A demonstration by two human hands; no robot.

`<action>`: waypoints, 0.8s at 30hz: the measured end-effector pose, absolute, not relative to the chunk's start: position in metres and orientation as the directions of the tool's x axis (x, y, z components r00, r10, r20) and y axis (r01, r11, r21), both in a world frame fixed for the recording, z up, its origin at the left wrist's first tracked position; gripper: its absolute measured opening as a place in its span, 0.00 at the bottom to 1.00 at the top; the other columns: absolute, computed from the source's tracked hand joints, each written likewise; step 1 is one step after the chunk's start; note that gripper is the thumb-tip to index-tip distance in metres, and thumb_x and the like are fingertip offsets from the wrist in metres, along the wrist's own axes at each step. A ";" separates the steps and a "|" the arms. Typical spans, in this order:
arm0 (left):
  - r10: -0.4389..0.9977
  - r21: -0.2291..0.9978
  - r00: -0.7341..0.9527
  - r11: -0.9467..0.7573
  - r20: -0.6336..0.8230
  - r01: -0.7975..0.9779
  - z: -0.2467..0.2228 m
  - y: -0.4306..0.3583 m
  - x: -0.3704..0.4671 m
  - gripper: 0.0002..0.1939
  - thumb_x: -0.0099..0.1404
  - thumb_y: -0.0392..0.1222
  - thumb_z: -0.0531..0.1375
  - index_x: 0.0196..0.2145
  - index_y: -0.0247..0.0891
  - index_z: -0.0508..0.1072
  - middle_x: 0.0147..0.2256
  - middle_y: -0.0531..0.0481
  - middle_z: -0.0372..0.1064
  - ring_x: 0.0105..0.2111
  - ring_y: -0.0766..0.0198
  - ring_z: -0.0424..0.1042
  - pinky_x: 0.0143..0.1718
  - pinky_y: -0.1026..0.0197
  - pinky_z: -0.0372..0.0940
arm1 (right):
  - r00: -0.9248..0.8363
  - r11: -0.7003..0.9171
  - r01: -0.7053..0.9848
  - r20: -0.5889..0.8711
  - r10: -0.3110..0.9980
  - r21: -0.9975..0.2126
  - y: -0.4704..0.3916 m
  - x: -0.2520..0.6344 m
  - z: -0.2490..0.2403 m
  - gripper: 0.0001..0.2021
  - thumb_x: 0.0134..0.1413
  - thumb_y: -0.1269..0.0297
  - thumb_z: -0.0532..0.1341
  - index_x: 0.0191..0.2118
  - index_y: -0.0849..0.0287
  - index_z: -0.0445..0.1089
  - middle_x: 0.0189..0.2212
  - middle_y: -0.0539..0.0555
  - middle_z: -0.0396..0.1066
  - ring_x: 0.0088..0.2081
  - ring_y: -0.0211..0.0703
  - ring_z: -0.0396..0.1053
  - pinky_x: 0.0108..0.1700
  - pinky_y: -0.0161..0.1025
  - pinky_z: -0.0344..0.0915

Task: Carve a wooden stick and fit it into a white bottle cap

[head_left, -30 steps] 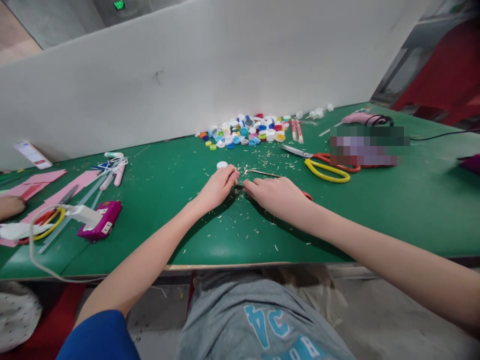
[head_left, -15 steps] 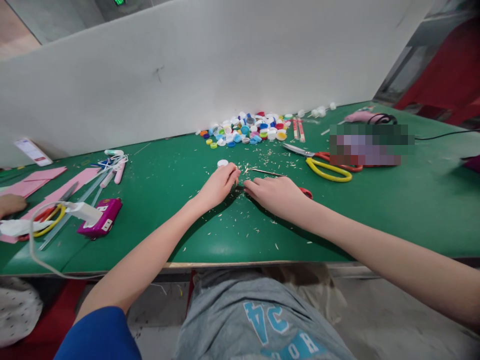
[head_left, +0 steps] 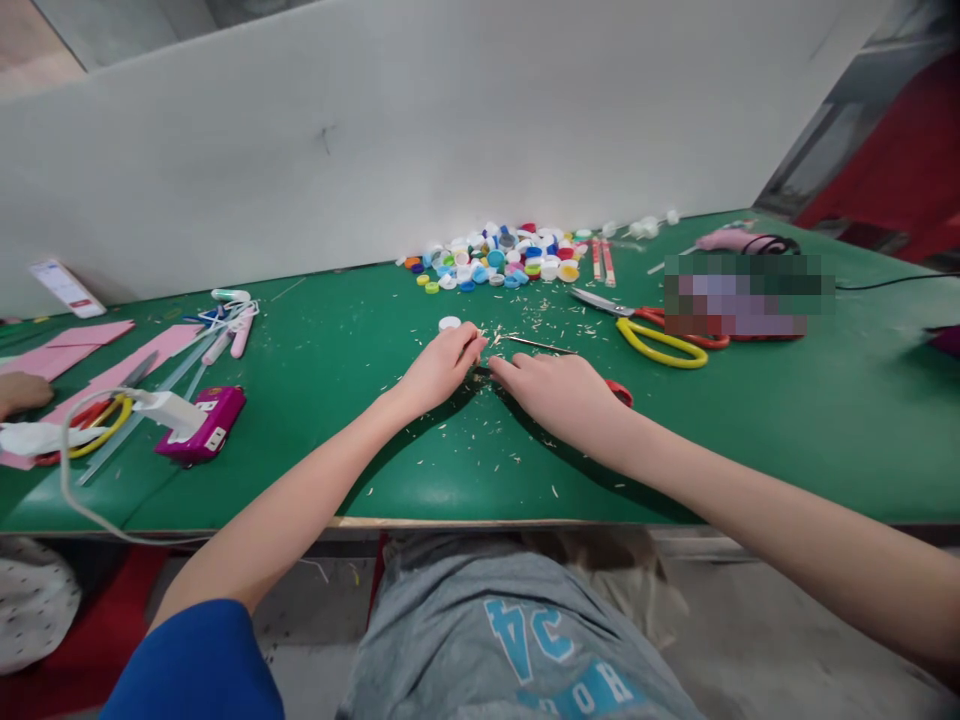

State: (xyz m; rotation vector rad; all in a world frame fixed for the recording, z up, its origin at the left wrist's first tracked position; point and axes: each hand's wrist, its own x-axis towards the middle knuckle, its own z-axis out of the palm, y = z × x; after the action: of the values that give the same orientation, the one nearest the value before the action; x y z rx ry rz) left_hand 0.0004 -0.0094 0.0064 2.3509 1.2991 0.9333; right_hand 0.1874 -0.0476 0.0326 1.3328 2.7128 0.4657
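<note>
My left hand [head_left: 444, 365] is closed in a pinch over the middle of the table, and whatever its fingertips hold is too small and hidden to make out. Close on its right, my right hand [head_left: 553, 395] curls palm-down around what looks like red-handled scissors [head_left: 621, 393]. A thin metal blade [head_left: 541, 345] sticks out beyond its knuckles, and part of the red handle shows behind the hand. The two hands' fingertips nearly meet. Pale slivers [head_left: 480, 432] lie scattered around both hands. A white bottle cap [head_left: 449, 323] rests just behind my left hand.
Colourful bottle caps [head_left: 495, 260] are heaped against the partition [head_left: 450, 130]. Yellow-and-red scissors [head_left: 660, 343] lie to the right, near a pink glue gun [head_left: 731, 241]. On the left are a purple power adapter [head_left: 217, 425], pink sheets [head_left: 94, 337] and another person's hand [head_left: 22, 393].
The view has shifted slightly. Both hands keep nearly the same places and grips; the dark strip seen between them earlier is now less visible.
</note>
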 end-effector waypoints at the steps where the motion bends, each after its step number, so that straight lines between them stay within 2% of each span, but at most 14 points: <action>1: 0.834 0.534 0.382 -0.550 0.399 0.642 0.006 -0.009 0.001 0.14 0.73 0.47 0.46 0.31 0.39 0.60 0.31 0.51 0.63 0.32 0.65 0.62 0.38 0.61 0.57 | -0.617 0.577 0.759 0.053 0.785 0.302 -0.048 0.188 0.033 0.16 0.68 0.66 0.45 0.55 0.60 0.63 0.38 0.59 0.74 0.34 0.46 0.73 0.26 0.40 0.45; 11: 0.824 0.527 0.394 -0.564 0.407 0.636 0.005 -0.008 0.000 0.13 0.73 0.46 0.46 0.31 0.39 0.59 0.31 0.51 0.63 0.32 0.65 0.62 0.38 0.60 0.57 | -0.618 0.585 0.763 0.045 0.785 0.274 -0.047 0.189 0.032 0.18 0.69 0.64 0.42 0.55 0.61 0.63 0.37 0.61 0.74 0.34 0.45 0.74 0.27 0.38 0.48; 17: 0.835 0.520 0.382 -0.546 0.395 0.657 0.007 -0.009 0.001 0.13 0.73 0.46 0.46 0.30 0.40 0.58 0.30 0.51 0.62 0.31 0.65 0.61 0.37 0.60 0.57 | -0.649 0.617 0.724 0.000 0.761 0.309 -0.048 0.189 0.032 0.15 0.66 0.69 0.47 0.52 0.61 0.64 0.38 0.59 0.74 0.34 0.47 0.74 0.26 0.39 0.45; 24: 0.830 0.522 0.391 -0.556 0.398 0.647 0.006 -0.008 0.000 0.13 0.73 0.46 0.46 0.31 0.39 0.58 0.30 0.51 0.63 0.32 0.65 0.62 0.38 0.60 0.57 | -0.669 0.617 0.727 0.110 0.735 0.300 -0.041 0.192 0.022 0.15 0.69 0.64 0.45 0.48 0.60 0.66 0.34 0.57 0.74 0.32 0.43 0.73 0.25 0.40 0.41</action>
State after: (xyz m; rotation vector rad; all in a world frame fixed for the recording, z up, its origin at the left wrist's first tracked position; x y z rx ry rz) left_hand 0.0001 -0.0084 0.0064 2.3712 1.2963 0.9240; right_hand 0.1916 -0.0412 0.0219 1.2675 2.8038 0.5036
